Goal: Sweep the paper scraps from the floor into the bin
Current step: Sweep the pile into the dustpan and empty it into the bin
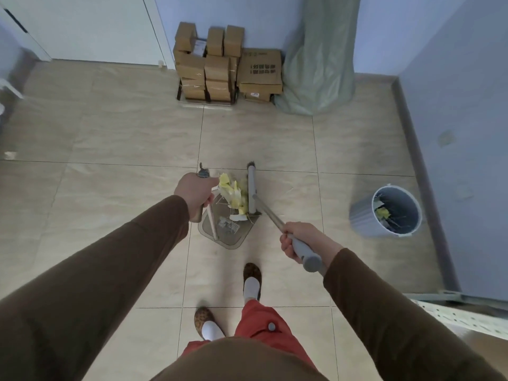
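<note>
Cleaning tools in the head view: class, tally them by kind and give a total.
Broom: 1, right hand grips it
Dustpan: 1, left hand holds its handle
Bin: 1
Total: 3

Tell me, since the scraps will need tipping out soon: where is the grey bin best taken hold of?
Probably by the rim of the grey bin, coming from above on its left side. It stands open-topped on the floor, with scraps already inside; the wall runs close on its right, so the left is the freer side.
</note>
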A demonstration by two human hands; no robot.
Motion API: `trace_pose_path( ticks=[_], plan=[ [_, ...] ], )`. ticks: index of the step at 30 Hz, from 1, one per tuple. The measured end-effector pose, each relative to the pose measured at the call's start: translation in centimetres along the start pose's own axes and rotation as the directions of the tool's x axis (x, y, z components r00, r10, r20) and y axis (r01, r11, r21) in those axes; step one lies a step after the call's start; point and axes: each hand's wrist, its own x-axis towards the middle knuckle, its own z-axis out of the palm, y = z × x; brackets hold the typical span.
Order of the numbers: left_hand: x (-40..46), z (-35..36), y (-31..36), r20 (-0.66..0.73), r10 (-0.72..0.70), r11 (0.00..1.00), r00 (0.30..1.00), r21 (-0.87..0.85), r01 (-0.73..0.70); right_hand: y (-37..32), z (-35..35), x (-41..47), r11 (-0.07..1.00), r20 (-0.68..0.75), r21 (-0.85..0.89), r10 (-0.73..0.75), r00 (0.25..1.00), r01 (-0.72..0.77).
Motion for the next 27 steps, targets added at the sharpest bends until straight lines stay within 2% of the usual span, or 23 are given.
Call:
trace_pose_path(
  ticks=[3, 6, 9, 12, 15, 20, 23, 27],
  plan=[
    [-0.2, -1.0, -0.6, -0.009, -0.015, 1.0, 1.0, -0.001, 0.015, 0.5, -1.3, -2.1, 0.982, 0.051, 0.191, -0.001, 0.999, -0.009],
    [-0.2, -2.2, -1.4, -0.014, -0.025, 1.0, 1.0, 0.002, 0.026, 0.8, -2.3, -3.5, 0.973, 0.057, 0.227, -0.04, 0.998, 0.026],
    [-0.3, -3.3, -2.4, -0.044, -0.033, 0.999, 0.999, -0.019, 0.032, 0.3, -2.7, -3.7, 0.99, -0.009, 0.097, -0.104, 0.995, 0.105],
    [-0.3, -4.3, -3.1, -0.067, -0.027, 0.999, 0.997, -0.029, 0.025, -1.4, -2.7, -1.9, 0.964, -0.09, -0.183, -0.214, 0.973, 0.195],
    [-0.1, -5.2, -3.1, -0.066, -0.021, 1.0, 0.998, 0.0, 0.021, -3.8, -1.8, 2.0, 0.835, -0.086, -0.495, -0.323, 0.943, 0.241],
    [0.4, -6.1, -2.1, -0.05, -0.013, 0.995, 0.999, 0.096, 0.017, -8.4, 2.2, 9.2, 0.579, -0.008, -0.787, -0.354, 0.935, 0.212],
    [1.1, -7.0, -1.8, -0.061, -0.025, 0.991, 0.998, 0.131, 0.033, -8.8, 3.7, 11.4, 0.375, 0.047, -0.906, -0.371, 0.928, 0.196],
    [2.1, -8.3, -1.6, -0.087, -0.055, 0.987, 0.995, 0.146, 0.067, -7.2, 1.3, 10.8, 0.132, 0.09, -0.983, -0.239, 0.967, 0.124]
  ],
)
